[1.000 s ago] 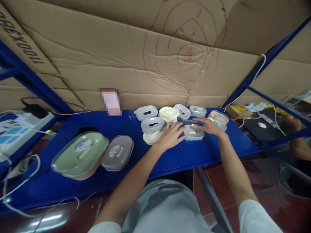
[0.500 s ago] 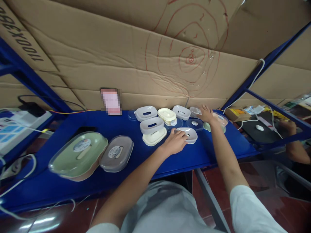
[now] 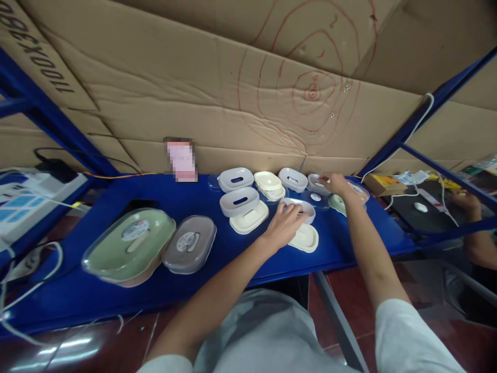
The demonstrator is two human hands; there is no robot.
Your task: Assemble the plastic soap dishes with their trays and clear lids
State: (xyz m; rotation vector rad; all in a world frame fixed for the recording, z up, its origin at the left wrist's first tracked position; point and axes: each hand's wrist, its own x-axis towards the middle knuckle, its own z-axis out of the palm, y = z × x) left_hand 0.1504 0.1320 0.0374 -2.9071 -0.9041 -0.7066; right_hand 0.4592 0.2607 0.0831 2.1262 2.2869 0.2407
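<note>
My left hand grips a light grey oval dish with a slot in its base, fingers curled over its near left side. Just below that dish a cream oval tray lies on the blue table. At the back right, my right hand has bent fingers on the right edge of another light grey dish, partly hidden by the hand. Beside my right wrist sits a pale green dish. Between my hands is a clear lid with a round label.
Several grey slotted dishes and cream trays lie mid-table. A large green lidded container and a grey lidded one stand on the left. A phone leans on the cardboard. Another person's hand is far right.
My left hand has lifted the grey dish up and back, uncovering the cream tray below it. The fingers of my right hand have bent at the back dish.
</note>
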